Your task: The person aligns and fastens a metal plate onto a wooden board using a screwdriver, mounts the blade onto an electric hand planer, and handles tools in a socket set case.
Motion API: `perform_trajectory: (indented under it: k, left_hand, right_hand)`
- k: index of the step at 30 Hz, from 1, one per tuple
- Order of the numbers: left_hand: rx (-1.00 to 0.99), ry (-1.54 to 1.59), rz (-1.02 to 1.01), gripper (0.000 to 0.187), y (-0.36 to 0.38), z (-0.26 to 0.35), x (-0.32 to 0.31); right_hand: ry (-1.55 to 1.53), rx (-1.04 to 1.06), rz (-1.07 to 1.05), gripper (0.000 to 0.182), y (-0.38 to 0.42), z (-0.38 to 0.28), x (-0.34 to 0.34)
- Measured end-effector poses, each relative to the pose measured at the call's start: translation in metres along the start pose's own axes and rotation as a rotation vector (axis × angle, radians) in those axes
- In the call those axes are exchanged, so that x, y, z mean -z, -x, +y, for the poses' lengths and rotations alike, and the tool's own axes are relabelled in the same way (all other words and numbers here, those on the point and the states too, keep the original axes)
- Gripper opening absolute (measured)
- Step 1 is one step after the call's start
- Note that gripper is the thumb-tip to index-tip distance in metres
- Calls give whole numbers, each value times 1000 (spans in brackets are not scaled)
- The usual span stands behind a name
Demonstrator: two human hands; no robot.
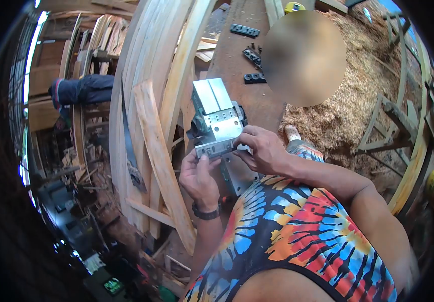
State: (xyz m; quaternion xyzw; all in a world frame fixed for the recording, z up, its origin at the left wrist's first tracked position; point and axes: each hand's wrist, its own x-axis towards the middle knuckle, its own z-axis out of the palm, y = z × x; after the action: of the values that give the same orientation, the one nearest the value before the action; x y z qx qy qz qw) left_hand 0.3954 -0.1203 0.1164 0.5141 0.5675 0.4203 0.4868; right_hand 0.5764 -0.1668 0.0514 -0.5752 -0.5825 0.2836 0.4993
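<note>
An electric planer (213,94) rests upside down in front of me, its shiny metal sole plates facing up and its dark green body showing at the side. Across its middle is a short flat metal bar (216,149) with slots and holes. My left hand (200,177) pinches the bar's left end between thumb and fingers, a dark band on the wrist. At the bar's right end, my right hand (262,149) has its thumb and fingers closed on the edge, close over the rear sole plate (240,173).
Black slotted parts (244,30) and small screws lie on the wooden bench (227,63), with a yellow tape measure (294,7) farther back. Long planks (159,146) and a handsaw (130,146) are at the left. Wood shavings (373,65) heap at the right. A round area is blurred.
</note>
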Motion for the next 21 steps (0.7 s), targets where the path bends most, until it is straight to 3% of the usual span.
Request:
perform_trajectory:
  k: [12, 16, 21]
  left_hand:
    - [147, 184, -112, 24, -1, -10, -29]
    - [112, 248, -73, 21, 14, -23, -42]
    - [59, 226, -48, 22, 19, -20, -36]
  right_hand:
    - [65, 90, 124, 20, -6, -4, 15]
    - [130, 168, 0, 17, -5, -1, 19]
    - [241, 271, -8, 16, -11, 1, 18]
